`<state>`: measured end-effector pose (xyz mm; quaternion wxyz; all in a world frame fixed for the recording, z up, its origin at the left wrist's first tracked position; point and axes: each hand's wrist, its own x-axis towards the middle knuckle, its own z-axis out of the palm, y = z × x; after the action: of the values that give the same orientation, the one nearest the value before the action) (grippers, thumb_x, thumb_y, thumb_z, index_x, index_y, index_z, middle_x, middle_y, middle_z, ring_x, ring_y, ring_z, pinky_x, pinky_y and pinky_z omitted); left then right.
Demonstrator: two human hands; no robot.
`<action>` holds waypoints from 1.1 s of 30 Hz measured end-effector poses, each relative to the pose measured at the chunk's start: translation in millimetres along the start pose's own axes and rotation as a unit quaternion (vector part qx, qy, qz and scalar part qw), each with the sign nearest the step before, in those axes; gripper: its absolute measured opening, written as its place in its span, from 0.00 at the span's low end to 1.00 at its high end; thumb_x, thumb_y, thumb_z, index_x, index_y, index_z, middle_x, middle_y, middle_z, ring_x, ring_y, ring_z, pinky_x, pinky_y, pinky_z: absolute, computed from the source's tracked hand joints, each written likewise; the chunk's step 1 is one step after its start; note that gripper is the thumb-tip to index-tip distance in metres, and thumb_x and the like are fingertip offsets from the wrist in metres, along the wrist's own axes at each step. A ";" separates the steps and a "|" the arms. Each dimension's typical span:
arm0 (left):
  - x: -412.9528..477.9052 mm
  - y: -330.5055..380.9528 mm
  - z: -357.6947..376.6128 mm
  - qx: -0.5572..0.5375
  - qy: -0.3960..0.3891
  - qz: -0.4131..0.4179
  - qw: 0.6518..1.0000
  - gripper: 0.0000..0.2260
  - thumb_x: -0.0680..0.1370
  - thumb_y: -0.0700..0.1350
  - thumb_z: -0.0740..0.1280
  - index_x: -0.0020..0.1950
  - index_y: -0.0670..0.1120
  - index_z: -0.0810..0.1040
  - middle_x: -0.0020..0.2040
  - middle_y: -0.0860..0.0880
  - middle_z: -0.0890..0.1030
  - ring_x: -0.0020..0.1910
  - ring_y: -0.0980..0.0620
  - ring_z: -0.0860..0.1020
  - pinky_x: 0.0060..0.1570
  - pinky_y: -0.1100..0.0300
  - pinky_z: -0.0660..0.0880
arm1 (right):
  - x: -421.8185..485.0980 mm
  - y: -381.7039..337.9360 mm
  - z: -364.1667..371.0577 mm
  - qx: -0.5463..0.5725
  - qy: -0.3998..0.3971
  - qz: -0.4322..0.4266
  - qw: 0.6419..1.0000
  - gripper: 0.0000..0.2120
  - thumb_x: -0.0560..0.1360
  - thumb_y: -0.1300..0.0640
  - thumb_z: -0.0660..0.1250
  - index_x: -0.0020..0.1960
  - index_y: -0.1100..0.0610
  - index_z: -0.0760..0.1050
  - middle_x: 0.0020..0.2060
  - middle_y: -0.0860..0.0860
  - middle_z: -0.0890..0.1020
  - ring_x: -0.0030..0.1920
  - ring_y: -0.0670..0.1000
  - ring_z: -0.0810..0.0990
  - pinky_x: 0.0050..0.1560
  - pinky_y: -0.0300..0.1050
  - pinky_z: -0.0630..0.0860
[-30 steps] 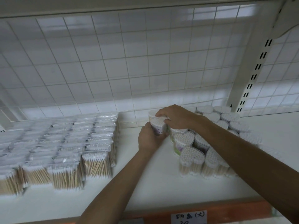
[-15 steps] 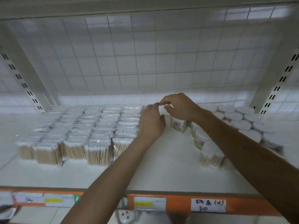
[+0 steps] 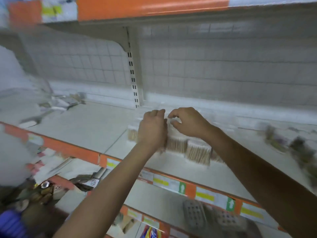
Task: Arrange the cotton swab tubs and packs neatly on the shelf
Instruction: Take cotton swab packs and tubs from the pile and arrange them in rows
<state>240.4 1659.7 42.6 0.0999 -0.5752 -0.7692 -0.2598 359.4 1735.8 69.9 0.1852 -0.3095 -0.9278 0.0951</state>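
Dim, flat, greyish indoor light; source not in view. Underside of the upper shelf [image 3: 103,25] sits in soft shadow.

Heavy motion blur across the whole frame. The wire grid back panel [image 3: 223,66] is streaked, and the price labels [image 3: 164,182] are unreadable. The swab packs [image 3: 197,152] are smeared, and the tubs [image 3: 277,141] at far right are dark smudges.

Left hand [image 3: 152,129] and right hand [image 3: 188,122] are the sharpest parts, though the fingers [image 3: 171,115] are soft-edged.

Blocky pale patches at the left edge. Wide-angle bend slants the shelf [image 3: 85,124] lines.
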 end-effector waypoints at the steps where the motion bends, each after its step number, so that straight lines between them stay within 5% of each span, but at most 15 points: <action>1: -3.0 -21.8 -8.3 0.016 0.001 -0.009 1.000 0.17 0.80 0.43 0.59 0.68 0.43 0.70 0.62 0.44 0.76 0.62 0.42 0.70 0.55 0.51 0.71 | 10.1 -18.0 12.3 0.000 -0.006 -0.008 1.000 0.14 0.77 0.56 0.62 0.62 0.54 0.76 0.59 0.50 0.79 0.60 0.52 0.75 0.61 0.50 0.72; 15: -33.4 -260.0 -72.5 0.072 -0.032 -0.166 0.983 0.22 0.81 0.55 0.55 0.71 0.45 0.65 0.64 0.43 0.74 0.64 0.41 0.69 0.57 0.49 0.70 | 132.2 -196.6 153.3 0.019 -0.089 -0.088 0.992 0.17 0.78 0.52 0.62 0.65 0.54 0.72 0.63 0.52 0.75 0.64 0.53 0.71 0.64 0.45 0.66; 33: 35.7 -472.2 -81.4 0.119 -0.076 -0.301 0.943 0.26 0.79 0.56 0.59 0.73 0.46 0.60 0.69 0.41 0.67 0.66 0.40 0.66 0.61 0.50 0.67 | 323.6 -302.2 281.8 0.058 -0.144 -0.154 0.976 0.21 0.77 0.53 0.62 0.69 0.56 0.67 0.68 0.52 0.69 0.67 0.55 0.67 0.66 0.44 0.63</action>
<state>-225.2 1551.5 -6.9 0.0263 -0.3192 -0.9369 -0.1403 -156.3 1676.8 -7.4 0.0799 -0.1351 -0.9741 0.1630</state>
